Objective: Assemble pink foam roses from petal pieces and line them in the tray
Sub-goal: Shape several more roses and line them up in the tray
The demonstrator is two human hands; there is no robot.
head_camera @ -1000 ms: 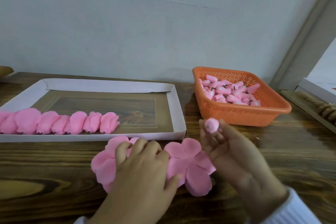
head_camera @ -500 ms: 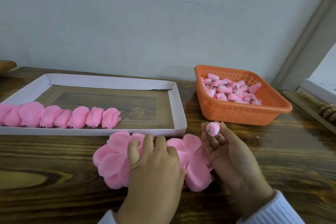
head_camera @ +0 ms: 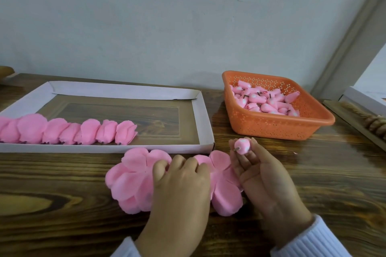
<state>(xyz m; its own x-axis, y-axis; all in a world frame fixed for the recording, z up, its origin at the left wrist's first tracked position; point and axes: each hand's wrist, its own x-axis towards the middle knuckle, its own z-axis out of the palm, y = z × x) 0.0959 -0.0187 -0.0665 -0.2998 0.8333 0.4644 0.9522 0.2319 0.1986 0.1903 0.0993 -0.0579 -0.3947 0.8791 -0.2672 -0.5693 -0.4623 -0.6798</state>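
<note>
Now right hand (head_camera: 265, 177) grip pinched on a bud (head_camera: 242, 146), stub pointing left, the petals (head_camera: 129, 183) just left of it near the surface's front edge. Left hand (head_camera: 181, 181) is nearer, fingers curled onto the pile; pinching or not, cannot tell. Finished roses (head_camera: 87, 133) line the tray (head_camera: 203, 115) front.

petal pieces (head_camera: 129, 179) pink | bud (head_camera: 242, 146) pink | basket (head_camera: 271, 129) orange, perforated | tray (head_camera: 125, 89) white | table (head_camera: 62, 225) dark wood grain

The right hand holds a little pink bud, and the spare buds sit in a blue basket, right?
Not blue: the head view shows an orange basket. The right hand does hold a pink bud, and the spare buds lie in it.
</note>
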